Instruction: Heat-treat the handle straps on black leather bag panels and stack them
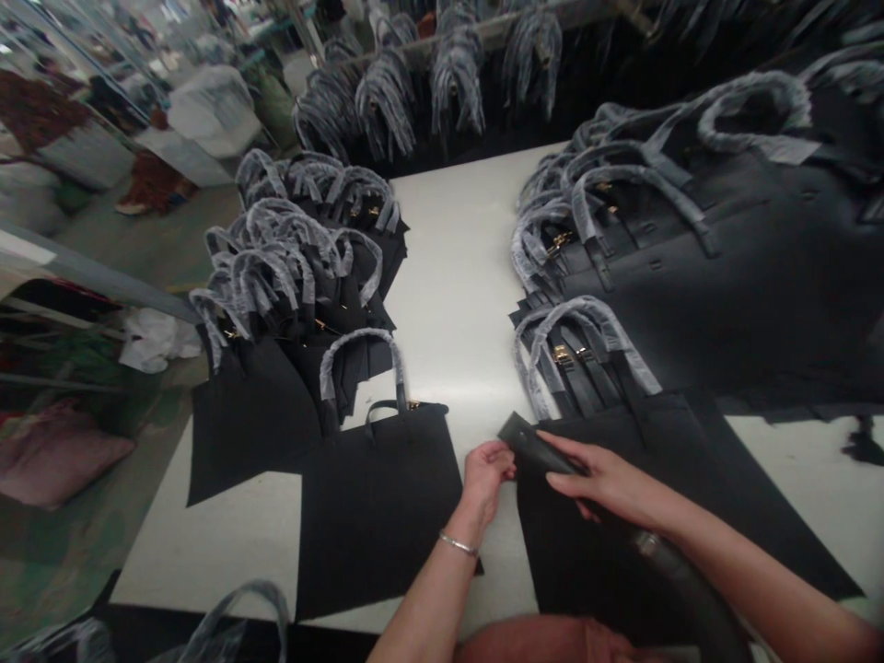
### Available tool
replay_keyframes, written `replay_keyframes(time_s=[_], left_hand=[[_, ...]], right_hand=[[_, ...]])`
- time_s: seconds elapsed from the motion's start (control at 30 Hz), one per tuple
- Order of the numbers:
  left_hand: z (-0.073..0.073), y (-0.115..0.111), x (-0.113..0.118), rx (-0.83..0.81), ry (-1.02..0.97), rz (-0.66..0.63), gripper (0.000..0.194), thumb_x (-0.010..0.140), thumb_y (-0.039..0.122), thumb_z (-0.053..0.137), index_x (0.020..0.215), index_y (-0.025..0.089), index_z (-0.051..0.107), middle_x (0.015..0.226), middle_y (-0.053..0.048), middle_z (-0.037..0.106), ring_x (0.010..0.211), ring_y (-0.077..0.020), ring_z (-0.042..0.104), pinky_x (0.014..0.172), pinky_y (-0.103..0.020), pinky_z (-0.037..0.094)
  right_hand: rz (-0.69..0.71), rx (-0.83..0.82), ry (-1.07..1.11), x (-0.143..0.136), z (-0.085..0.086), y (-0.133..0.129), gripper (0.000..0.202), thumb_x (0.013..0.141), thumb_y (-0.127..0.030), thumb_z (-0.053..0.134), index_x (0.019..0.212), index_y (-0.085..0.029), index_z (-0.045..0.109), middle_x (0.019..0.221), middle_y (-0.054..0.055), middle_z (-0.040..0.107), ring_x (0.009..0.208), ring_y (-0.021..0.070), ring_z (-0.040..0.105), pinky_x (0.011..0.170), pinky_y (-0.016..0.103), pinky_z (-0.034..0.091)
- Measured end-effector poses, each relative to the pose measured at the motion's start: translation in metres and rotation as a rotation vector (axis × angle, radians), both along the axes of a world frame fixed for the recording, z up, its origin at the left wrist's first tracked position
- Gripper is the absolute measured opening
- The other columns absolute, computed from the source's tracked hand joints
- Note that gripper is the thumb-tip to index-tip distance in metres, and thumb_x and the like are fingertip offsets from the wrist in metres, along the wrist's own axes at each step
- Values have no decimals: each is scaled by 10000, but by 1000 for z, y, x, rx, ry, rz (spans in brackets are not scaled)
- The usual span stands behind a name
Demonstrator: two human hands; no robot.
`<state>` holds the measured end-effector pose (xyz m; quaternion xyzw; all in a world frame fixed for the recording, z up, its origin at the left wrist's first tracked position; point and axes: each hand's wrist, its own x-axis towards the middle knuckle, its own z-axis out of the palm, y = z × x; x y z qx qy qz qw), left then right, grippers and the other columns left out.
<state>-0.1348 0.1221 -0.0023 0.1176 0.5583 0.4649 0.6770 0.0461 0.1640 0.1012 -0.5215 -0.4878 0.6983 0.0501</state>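
Observation:
My right hand (600,474) is wrapped round a folded black leather piece (529,442), its flat end pointing up and left. A thick dark strap-like length with a metal fitting (647,543) runs below my right wrist; whether it joins the held piece I cannot tell. Close against the piece's left edge, my left hand (489,470) has its fingers curled in a pinch; what is between them is hidden. Under my right hand lies a black handbag panel (669,442) with plastic-wrapped handles (587,313). Left of my hands, a black handbag panel (379,516) lies flat, its wrapped handle upward.
Overlapping black bag panels (249,396) with wrapped handles cover the table's left side. Larger black panels (773,276) are stacked at right. A pale table strip (456,267) runs between the piles. Wrapped handles (456,83) hang on a rack behind. Sacks (62,456) lie on the floor.

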Motion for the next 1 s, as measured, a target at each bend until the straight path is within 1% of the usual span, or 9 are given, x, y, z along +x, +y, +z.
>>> replay_keyframes(time_s=[0.13,0.33,0.43,0.53,0.6,0.67,0.73,0.9,1.0], left_hand=[[0,1,0,-19,13,-2,366,573,268,794,864,80,676,655,-21,591,531,-67,486,530,-210,372],[3,0,-1,6,2,-10,388,578,292,785,885,85,670,638,-9,584,507,-60,473,513,-202,375],[1,0,-1,26,107,-94,330,601,286,757,844,86,658,612,-6,572,495,-71,481,515,-213,397],[-3,1,-6,25,228,-123,274,666,287,721,860,110,640,638,-12,582,522,-101,528,527,-227,423],[-5,5,-12,102,418,-145,222,727,256,683,911,140,642,731,-29,617,600,-122,571,584,-240,452],[-4,12,-21,279,703,-236,150,788,212,636,931,174,660,852,-46,638,730,-146,599,693,-267,473],[-2,22,-31,483,919,-393,129,841,187,591,933,200,681,920,-51,641,842,-166,597,791,-288,461],[-2,54,-47,716,976,-864,138,881,212,591,964,244,698,933,-30,637,885,-162,591,806,-247,433],[-5,68,-51,762,1004,-1050,111,880,243,606,933,253,703,917,-27,627,879,-160,581,792,-232,417]], right_hand=[[-99,32,-12,4,2,5,798,796,-430,633,1491,-214,307,674,-32,594,466,104,533,440,215,427],[13,-82,78,25,4,-11,789,784,-431,659,1478,-233,342,734,-28,603,455,86,526,426,202,420],[14,-55,91,11,-2,-8,787,789,-408,644,1482,-209,330,723,-30,597,452,90,520,425,209,416],[-93,54,47,0,-4,1,767,797,-398,633,1479,-215,335,745,-23,607,483,98,529,466,223,440],[-149,86,18,4,-3,4,762,798,-408,636,1476,-224,341,776,-13,621,498,100,535,481,225,449],[-155,51,6,15,-2,2,781,792,-428,647,1480,-230,333,818,1,638,495,97,535,471,222,447],[-138,8,1,28,-2,-6,801,787,-445,654,1485,-240,319,831,3,644,490,97,534,460,217,440],[-86,-17,-8,43,-9,-27,783,792,-444,647,1482,-264,325,782,-17,626,497,109,537,457,221,429],[-58,-2,-6,38,-13,-31,777,799,-419,640,1487,-252,318,767,-24,611,502,110,538,476,227,442]])
